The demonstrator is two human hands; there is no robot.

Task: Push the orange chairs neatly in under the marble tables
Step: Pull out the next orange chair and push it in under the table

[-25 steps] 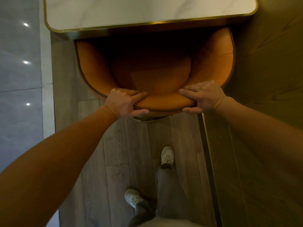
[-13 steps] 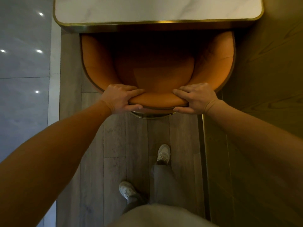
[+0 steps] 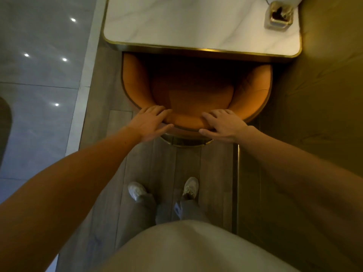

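An orange round-backed chair (image 3: 196,89) stands with its seat front tucked under the white marble table (image 3: 196,26), whose gold edge covers the front of the seat. My left hand (image 3: 149,122) lies on the left part of the curved backrest rim (image 3: 186,121), fingers straight and thumb stretched along its outer side. My right hand (image 3: 224,124) rests on the right part of the rim, fingers spread over the top and thumb along the outside. The chair's gold base ring (image 3: 186,142) shows just below the backrest.
A small glass holder (image 3: 279,16) sits on the table's far right corner. A dark wood wall panel (image 3: 324,95) runs close along the chair's right side. Glossy grey tiles (image 3: 39,75) lie to the left. My shoes (image 3: 136,190) (image 3: 190,187) stand on the wood floor behind the chair.
Both hands have loosened from a curled grip on the backrest to straighter fingers resting on it. My feet have come level, and more of the table top is in view.
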